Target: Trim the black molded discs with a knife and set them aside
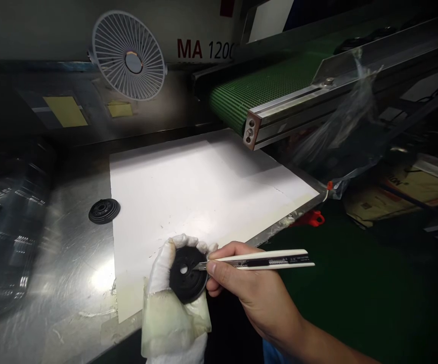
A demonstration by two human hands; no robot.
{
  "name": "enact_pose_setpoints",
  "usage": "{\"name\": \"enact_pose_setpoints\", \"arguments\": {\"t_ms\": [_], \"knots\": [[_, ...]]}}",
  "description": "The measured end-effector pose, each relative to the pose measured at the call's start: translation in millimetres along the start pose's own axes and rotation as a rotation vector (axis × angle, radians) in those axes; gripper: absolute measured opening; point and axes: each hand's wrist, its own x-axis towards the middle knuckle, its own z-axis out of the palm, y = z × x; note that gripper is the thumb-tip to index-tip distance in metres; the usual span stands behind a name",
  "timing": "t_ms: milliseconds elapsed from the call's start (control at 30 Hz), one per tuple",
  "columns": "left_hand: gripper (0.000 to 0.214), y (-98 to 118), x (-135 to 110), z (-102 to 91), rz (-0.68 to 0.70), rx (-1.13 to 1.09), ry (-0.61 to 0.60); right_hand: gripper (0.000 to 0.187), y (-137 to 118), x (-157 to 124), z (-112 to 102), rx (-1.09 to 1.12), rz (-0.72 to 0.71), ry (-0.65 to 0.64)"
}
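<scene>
My left hand (168,288), in a white glove with a clear sleeve over the wrist, is closed around a round black plastic disc (186,276) with a centre hole. My bare right hand (242,283) grips a white utility knife (264,259), its short blade tip resting on the disc's face near the hole. Both hands hover just past the near edge of the metal table (71,263).
A white sheet (204,192) covers the table's middle. A second black disc (104,211) lies on bare metal to the left. A green conveyor belt (264,86) ends above the sheet's far right. A white fan guard (128,54) stands behind. Clear plastic trays (2,227) sit far left.
</scene>
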Motion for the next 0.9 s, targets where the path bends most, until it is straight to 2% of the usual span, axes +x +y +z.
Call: {"name": "enact_pose_setpoints", "arguments": {"t_ms": [233,400,700,833,900], "knots": [[0.011,-5.4,5.6,-5.3,-0.001,-0.033,0.002,0.02,-1.3,2.4,-2.1,0.025,0.031,-0.01],[0.011,-2.4,3.3,-1.8,-0.014,-0.005,-0.014,0.019,0.7,1.1,-1.8,0.027,-0.003,-0.002],[0.008,-6.8,0.8,-1.9,0.124,0.141,0.077,0.02,-0.7,4.3,-1.8,0.04,0.012,-0.016],[0.005,-5.8,2.0,0.8,0.063,0.093,0.115,0.019,1.5,3.8,-2.4,0.06,-0.027,-0.002],[0.013,-5.6,3.7,1.9,0.012,0.019,0.14,0.019,0.4,3.8,-3.7,0.11,-0.03,-0.012]]}}
